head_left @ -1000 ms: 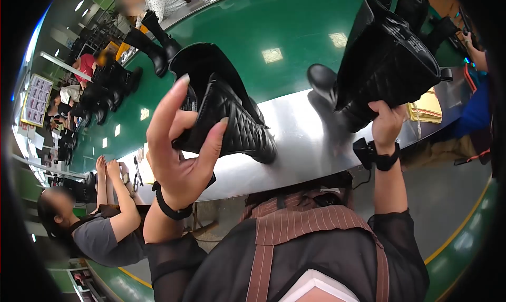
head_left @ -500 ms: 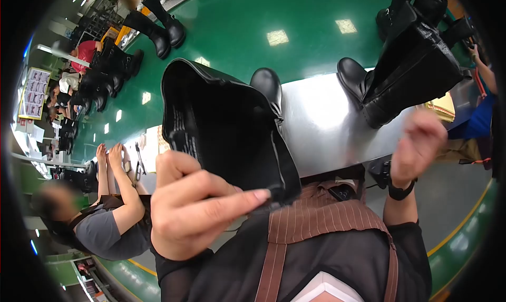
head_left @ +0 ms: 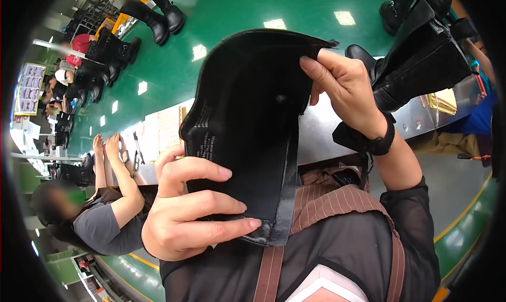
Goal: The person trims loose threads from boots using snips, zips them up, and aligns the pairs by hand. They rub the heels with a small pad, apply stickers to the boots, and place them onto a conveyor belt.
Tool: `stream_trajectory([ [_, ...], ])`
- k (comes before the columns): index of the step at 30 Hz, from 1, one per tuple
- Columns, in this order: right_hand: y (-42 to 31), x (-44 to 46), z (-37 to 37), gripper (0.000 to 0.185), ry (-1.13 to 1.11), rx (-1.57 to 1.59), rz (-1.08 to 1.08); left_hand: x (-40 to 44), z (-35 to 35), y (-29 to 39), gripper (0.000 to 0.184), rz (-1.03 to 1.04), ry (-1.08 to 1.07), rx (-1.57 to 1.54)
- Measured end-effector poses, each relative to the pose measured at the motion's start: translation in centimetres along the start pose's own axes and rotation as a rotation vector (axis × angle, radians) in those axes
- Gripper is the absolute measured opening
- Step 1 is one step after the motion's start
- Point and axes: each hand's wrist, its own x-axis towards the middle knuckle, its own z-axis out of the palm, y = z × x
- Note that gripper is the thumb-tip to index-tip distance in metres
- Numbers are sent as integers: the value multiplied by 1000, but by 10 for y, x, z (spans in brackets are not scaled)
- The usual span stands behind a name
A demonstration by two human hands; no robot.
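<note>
A tall black boot (head_left: pixel 247 107) is held up before me, its shaft spread wide so that the dark lining and some small printed text show. My left hand (head_left: pixel 195 207) grips the near edge of the shaft, fingers laid over the inside and the thumb hidden behind. The upper right edge is pinched between thumb and fingers of my right hand (head_left: pixel 342 86), which wears a black wristband. The boot's foot is hidden behind the shaft. Right of my right hand, another tall black boot (head_left: pixel 421 54) leans over the metal worktop (head_left: pixel 321 139).
Beyond the metal worktop runs a green surface (head_left: pixel 237 12) with several boots (head_left: pixel 153 20) on it. A co-worker (head_left: pixel 110 218) sits at the left, hands on the table by papers (head_left: pixel 163 131). Yellow papers (head_left: pixel 443 102) lie at the right.
My right hand has come in from the right and taken hold of the boot shaft's edge. The shaft is now spread wider and turned, showing more lining. My left hand keeps its hold.
</note>
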Motion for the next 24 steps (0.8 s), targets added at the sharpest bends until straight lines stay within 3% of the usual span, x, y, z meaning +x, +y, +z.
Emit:
stream_trajectory([
  [6, -9, 0, 0, 36, 70, 21, -63, -2, -14, -7, 24, 86, 121, 154],
  [8, -4, 1, 1, 36, 90, 37, -26, -2, 3, -22, 59, -31, 383, 247],
  [10, 13, 3, 4, 36, 14, 10, 142, 21, 37, -44, 107, -148, 812, 7],
  [11, 18, 3, 4, 35, 41, -29, 147, 19, 47, -53, 132, -284, 746, -27],
  [12, 24, 4, 3, 35, 51, -29, 148, 19, 62, -66, 134, -306, 718, -121],
  [13, 31, 5, -1, 34, 38, 2, 134, 12, 93, -79, 133, -364, 872, -331],
  [14, 35, 5, -3, 33, 23, 32, 122, -2, 98, -100, 111, -531, 403, -347],
  [15, 32, 1, -3, 32, -15, 125, 132, 7, 115, -95, 84, -578, 446, -646],
  [17, 34, -9, -13, 27, -122, 127, 192, 7, 145, -115, 70, -533, 257, -627],
  [18, 40, -15, -23, 24, -197, 92, 282, 17, 151, -109, 57, -479, 299, -646],
  [21, 70, -41, -19, 18, -392, -12, 615, 18, 179, -116, 52, -594, 216, -698],
  [24, 96, -58, 7, 18, -420, 22, 559, 19, 200, -112, 47, -716, 250, -840],
])
